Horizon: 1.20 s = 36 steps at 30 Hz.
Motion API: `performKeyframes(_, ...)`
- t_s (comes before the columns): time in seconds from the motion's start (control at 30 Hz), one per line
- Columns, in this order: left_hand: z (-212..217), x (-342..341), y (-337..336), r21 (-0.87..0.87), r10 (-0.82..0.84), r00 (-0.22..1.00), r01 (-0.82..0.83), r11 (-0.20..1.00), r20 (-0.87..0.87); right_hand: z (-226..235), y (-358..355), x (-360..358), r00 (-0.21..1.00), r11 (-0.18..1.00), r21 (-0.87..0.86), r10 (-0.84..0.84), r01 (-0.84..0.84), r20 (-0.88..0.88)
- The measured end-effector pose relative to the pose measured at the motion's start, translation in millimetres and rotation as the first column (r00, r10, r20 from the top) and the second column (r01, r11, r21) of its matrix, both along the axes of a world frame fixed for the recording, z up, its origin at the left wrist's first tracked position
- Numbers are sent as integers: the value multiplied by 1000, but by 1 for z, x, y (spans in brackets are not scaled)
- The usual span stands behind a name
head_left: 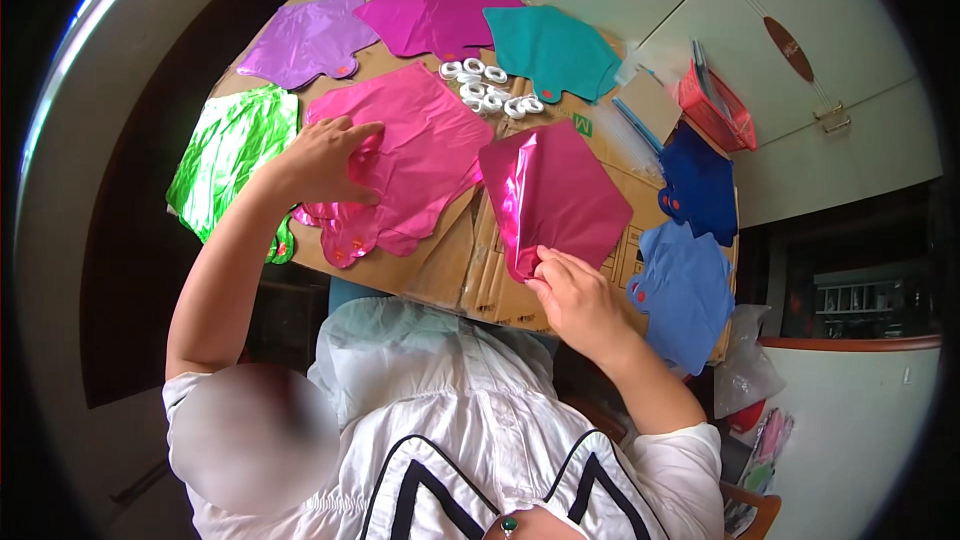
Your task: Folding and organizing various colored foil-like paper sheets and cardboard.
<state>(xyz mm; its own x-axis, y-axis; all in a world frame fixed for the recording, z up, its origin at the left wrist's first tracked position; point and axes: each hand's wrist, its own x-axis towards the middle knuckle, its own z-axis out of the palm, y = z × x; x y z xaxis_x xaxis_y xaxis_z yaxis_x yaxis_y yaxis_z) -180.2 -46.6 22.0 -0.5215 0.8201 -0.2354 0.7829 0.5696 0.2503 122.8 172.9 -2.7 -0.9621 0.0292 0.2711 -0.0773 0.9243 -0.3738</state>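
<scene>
Near the middle of the worktop [440, 275], pink foil sheet [575, 195]: here it is, close against the right side of the pink stack [425, 155], a glossy strip folded over along its left side!
Right hand [578, 300]: thumb and fingers clamped on the sheet's near tip, a firm pinch.
Left hand [322, 165]: spread over the stack's left part, thumb and fingers apart, the foil crinkled between them.
White rolls [474, 91]: a whole cluster, just beyond the pink pair.
Far side: lilac foil [310, 40] at left, magenta foil [440, 15] in the middle, teal foil [550, 45] to its right.
Left edge: bright green foil [225, 150], crumpled and gleaming beside the left forearm.
Right edge: dark blue foil [700, 185] far, light blue foil [685, 290] near, red basket [715, 110] beyond both.
</scene>
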Motion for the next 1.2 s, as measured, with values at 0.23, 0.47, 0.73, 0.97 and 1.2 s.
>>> performKeyframes(0.23,-1,24,-17,384,140,987,-160,909,80,31,26,-1,870,792,-509,-469,337,-154)
performKeyframes(0.47,-2,49,-30,532,51,973,79,843,-226,7,26,6,967,996,-80,-57,38,-249)
performKeyframes(0.73,0,59,-60,529,47,954,122,840,-295,12,20,24,995,1000,-7,29,-29,91)
performKeyframes(0.97,-11,58,-61,618,42,973,110,779,-227,-25,38,2,979,959,200,-203,201,-13)
performKeyframes(1.2,-12,96,-9,654,-348,916,388,650,-198,-20,9,-21,989,977,152,-145,149,-31)
